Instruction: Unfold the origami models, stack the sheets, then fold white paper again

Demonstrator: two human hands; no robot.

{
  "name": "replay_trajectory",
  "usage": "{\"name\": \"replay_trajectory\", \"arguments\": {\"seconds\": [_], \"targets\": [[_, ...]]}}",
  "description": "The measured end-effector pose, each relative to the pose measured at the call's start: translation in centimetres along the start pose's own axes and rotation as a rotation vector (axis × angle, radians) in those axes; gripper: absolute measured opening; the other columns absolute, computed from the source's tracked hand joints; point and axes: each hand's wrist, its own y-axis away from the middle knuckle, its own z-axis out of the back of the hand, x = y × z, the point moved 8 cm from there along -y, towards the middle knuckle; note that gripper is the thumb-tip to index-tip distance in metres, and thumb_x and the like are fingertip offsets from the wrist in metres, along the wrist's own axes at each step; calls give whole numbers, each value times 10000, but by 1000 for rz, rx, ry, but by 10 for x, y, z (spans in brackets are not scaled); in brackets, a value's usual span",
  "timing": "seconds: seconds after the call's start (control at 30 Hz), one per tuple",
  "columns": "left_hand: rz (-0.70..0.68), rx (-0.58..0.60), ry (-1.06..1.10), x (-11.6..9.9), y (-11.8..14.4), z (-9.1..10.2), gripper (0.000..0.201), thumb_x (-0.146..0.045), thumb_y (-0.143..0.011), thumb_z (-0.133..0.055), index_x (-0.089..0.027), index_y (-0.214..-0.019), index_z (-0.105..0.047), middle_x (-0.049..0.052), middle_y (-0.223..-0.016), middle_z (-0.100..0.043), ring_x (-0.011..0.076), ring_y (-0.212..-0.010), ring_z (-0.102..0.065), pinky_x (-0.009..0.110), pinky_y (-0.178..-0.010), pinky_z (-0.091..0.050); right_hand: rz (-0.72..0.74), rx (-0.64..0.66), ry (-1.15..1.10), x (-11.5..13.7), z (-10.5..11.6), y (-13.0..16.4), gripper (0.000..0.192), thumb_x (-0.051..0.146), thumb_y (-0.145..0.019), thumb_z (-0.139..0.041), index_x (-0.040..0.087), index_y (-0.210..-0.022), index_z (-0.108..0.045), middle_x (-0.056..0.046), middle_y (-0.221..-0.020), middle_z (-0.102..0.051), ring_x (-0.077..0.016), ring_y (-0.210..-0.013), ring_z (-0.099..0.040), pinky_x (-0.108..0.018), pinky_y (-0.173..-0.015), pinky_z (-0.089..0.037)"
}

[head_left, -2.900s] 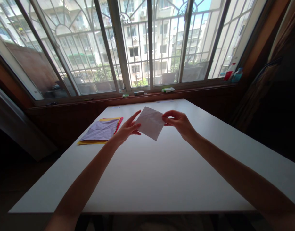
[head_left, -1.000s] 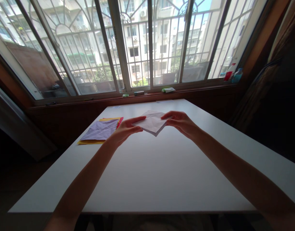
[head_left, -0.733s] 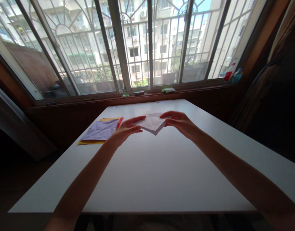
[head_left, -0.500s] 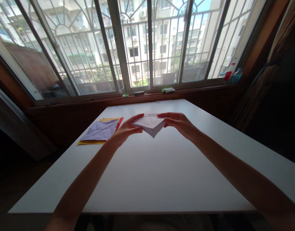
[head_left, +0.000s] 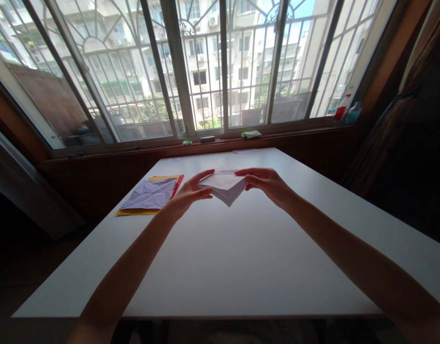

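Observation:
A folded sheet of white paper (head_left: 225, 181) is held over the far half of the white table, one corner pointing down toward me. My left hand (head_left: 191, 191) grips its left corner, with fingers above and thumb below. On the opposite corner, my right hand (head_left: 264, 181) pinches the paper between thumb and fingers. The layers gape slightly along the near edges. Left of my left hand lies a creased pale-lilac sheet (head_left: 148, 193) on top of yellow paper (head_left: 134, 213) and red paper (head_left: 178, 184).
The white table (head_left: 227, 267) reaches toward a barred window. On the sill stand a red-labelled bottle (head_left: 342, 109) and a blue bottle (head_left: 354, 113), with a green-and-white packet (head_left: 251, 134) and a small box (head_left: 207, 139). A curtain (head_left: 391, 110) hangs at the right.
The lower folds of the paper have opened a little, and its near tip sits slightly lower. Both hands stay in nearly the same place.

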Motion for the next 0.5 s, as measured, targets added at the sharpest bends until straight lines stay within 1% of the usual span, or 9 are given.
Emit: {"name": "replay_trajectory", "arguments": {"seconds": [0.17,0.27,0.37,0.43,0.5], "targets": [[22,2,-8,0,1,-1,649,-277,-626,-723,-264,-1230,-487,65,-1087,-613,220,-974,-557,336,-815,-457,3,-18,-16,0,1,-1,292,402,-675,-673,207,-890,-707,-42,-866,-668,-125,-708,-573,-269,-635,-488],[35,-18,1,3,-1,2,607,-287,-648,-695,-260,-1222,-497,66,-1100,-605,222,-990,-550,347,-823,-458,4,-37,-17,0,2,-1,285,407,-676,-670,208,-876,-709,-39,-850,-670,-119,-693,-571,-262,-621,-489],[35,-87,21,9,-4,8,545,-311,-673,-658,-252,-1198,-523,57,-1071,-620,204,-969,-559,353,-836,-451,22,-50,34,1,1,-1,317,432,-668,-665,192,-870,-709,-44,-830,-671,-119,-650,-568,-281,-610,-498],[27,-147,25,13,-6,13,498,-306,-669,-655,-231,-1153,-565,54,-1039,-636,189,-937,-569,337,-833,-449,48,-37,90,3,-2,0,361,441,-647,-675,183,-898,-699,-51,-850,-670,-126,-632,-571,-301,-603,-506],[18,-199,14,16,-7,15,452,-295,-656,-662,-204,-1095,-609,60,-1038,-639,185,-920,-572,314,-814,-454,81,-10,144,5,-7,1,428,434,-621,-696,185,-968,-673,-59,-909,-666,-155,-683,-596,-321,-624,-518]]}}
